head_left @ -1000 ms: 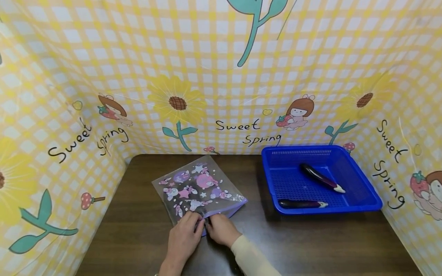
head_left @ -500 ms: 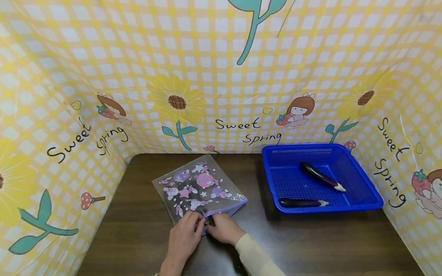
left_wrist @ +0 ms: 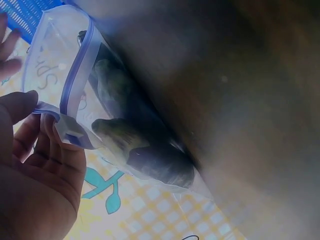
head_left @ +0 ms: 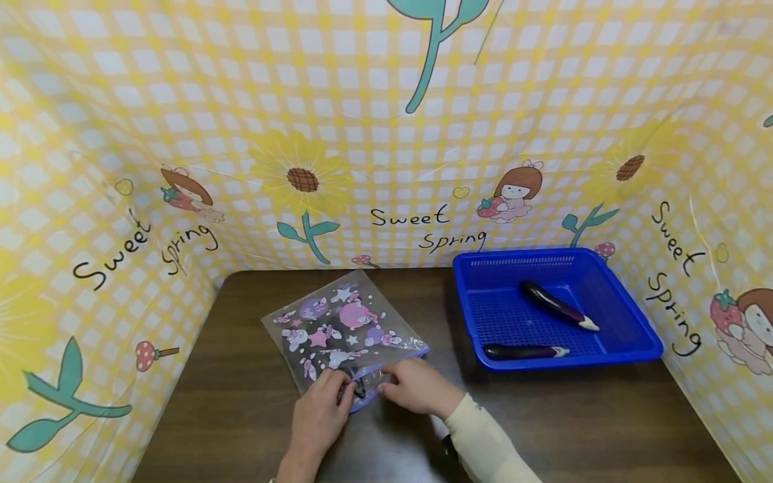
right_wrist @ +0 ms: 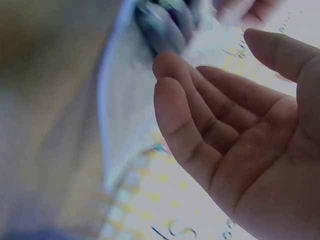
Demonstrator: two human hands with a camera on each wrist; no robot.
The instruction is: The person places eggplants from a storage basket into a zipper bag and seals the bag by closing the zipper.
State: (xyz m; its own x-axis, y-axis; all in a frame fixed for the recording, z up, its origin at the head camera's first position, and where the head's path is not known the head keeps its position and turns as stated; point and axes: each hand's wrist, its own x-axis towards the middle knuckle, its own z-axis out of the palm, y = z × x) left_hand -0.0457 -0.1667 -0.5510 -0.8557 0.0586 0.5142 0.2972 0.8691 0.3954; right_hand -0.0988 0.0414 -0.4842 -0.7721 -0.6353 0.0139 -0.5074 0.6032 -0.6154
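A clear zip bag [head_left: 347, 310] with pink and purple cartoon prints lies on the table, its purple-edged mouth toward me and parted. My left hand [head_left: 321, 409] pinches the mouth's edge by the white slider [left_wrist: 72, 129], between thumb and fingers. Inside the bag lie dark eggplants [left_wrist: 162, 165] with paler ends, side by side in the left wrist view. My right hand [head_left: 419, 389] is at the right part of the mouth; the right wrist view shows its palm [right_wrist: 265, 165] with loosely bent fingers and nothing held.
A blue plastic basket [head_left: 655, 345] stands at the right on the brown table [head_left: 241, 429]. Two eggplants lie in it, one [head_left: 555, 305] toward the back and another [head_left: 522, 351] along the front wall. Yellow checked cloth [head_left: 338, 87] walls in the back and sides.
My right hand has drawn out of the bag's mouth and moved right, with its fingers loosened. The left hand keeps its pinch on the edge. The head view has shifted slightly.
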